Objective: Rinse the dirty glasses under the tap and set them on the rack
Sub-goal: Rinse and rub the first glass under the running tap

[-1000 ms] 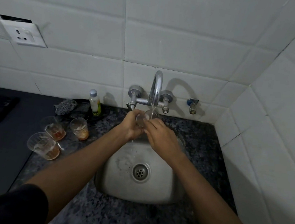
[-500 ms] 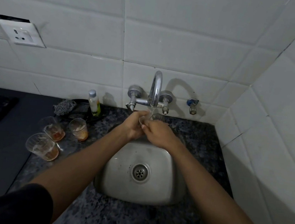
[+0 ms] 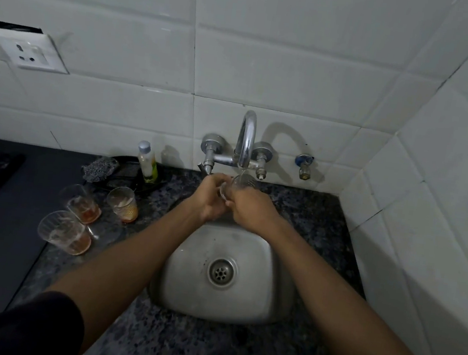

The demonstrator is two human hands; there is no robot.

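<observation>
**One glass under the tap, three more waiting**

From the head camera, you have both hands up at the back of the sink [image 3: 280,274], right beneath the spout of the tap [image 3: 246,137], and a thin stream runs down into the clear glass [image 3: 239,184] you hold there. Your left hand [image 3: 209,201] has its fingers curled round the near side of the glass; your right hand [image 3: 252,209] closes on it from the other side, fingers bunched together at the rim, though whether they reach inside I cannot tell. The glass tilts, its mouth turned up toward the water.

So this is the rinse itself, first glass of four by the look of it. Off to your left on the speckled counter [image 3: 206,348] stand three dirty glasses [image 3: 82,203], each with a brown residue at the bottom, well apart from the sink. Behind them sit a small bottle [image 3: 147,162] and a scrubber [image 3: 98,169].

Next, I judge, you tip the water out, give it a shake and carry it to the rack. No rack shows in this view, so you will need to look round for it, and wet glass wants a firm grip.

Against half a second ago, little differs: your hands sit in nearly the same place under the spout, the glass perhaps turned slightly, the three glasses untouched.
</observation>
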